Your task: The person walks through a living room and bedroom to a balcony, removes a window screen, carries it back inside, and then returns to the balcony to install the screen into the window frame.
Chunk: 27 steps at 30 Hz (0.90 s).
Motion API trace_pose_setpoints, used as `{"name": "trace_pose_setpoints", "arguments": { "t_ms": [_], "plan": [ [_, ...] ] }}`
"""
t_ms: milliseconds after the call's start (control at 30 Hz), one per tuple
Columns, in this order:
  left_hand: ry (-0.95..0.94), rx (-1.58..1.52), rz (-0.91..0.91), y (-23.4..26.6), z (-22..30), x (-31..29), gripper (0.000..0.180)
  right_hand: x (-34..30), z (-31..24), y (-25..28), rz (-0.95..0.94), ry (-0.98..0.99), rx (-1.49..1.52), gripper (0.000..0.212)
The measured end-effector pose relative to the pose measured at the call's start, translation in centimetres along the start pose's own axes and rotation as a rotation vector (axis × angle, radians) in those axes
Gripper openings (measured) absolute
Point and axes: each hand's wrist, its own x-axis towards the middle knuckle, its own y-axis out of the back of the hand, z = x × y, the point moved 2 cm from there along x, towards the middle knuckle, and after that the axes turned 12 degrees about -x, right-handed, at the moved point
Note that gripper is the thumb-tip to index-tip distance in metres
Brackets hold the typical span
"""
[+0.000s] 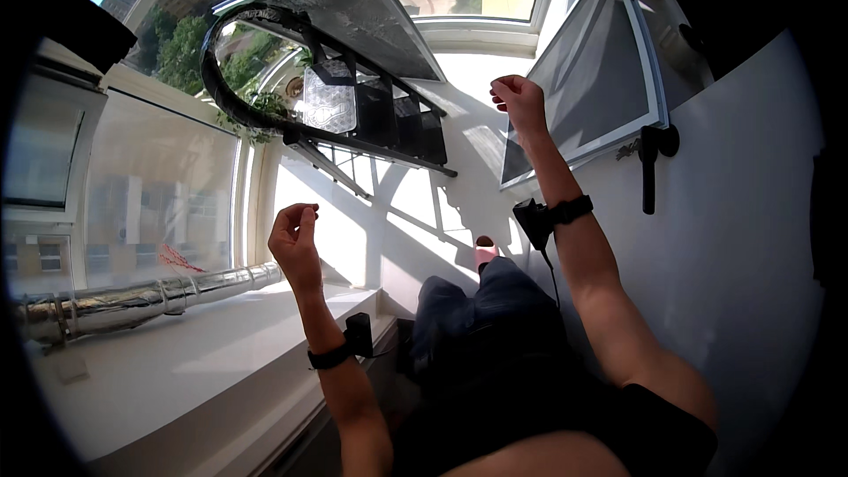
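My left hand [296, 243] is raised above the white ledge at the left, its fingers curled in against the thumb, with nothing visible in it. Farther ahead and to the right, my right hand [519, 106] is also closed, fingers bent toward the thumb, and I see nothing in it. Just beyond that hand, a framed window screen [587, 75] with grey mesh leans against the right wall. A black stepladder [375, 110] with a rounded top rail stands ahead, between my hands and the windows. Neither hand appears to touch anything.
A second framed screen [353, 0] leans by the window behind the ladder. Along the left ledge [203, 344] runs a foil-wrapped duct [132, 305], with red string [179, 258] near it. A green plant [261, 115] is beside the ladder. A black handle-like piece [649, 172] is at the right wall.
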Motion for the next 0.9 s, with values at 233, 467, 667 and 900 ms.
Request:
{"name": "trace_pose_setpoints", "arguments": {
  "t_ms": [233, 467, 667, 900],
  "plan": [
    [-0.075, 0.172, 0.085, 0.3, 0.7, 7.1, 0.012, 8.1, -3.7, -6.9, -0.092, 0.114, 0.026, 0.016],
    [-0.224, 0.054, 0.2, 3.8, -1.5, 18.8, 0.06, 19.1, -8.2, -14.8, -0.113, 0.385, -0.237, 0.051],
    [-0.142, -0.473, 0.107, 3.1, -6.5, 26.4, 0.062, 24.7, -11.3, -21.1, -0.075, 0.529, -0.517, 0.063],
    [0.036, -0.626, 0.101, 3.7, -8.0, 30.5, 0.027, 28.0, -11.1, -21.8, 0.033, 0.69, -0.679, 0.027]
  ]
}}
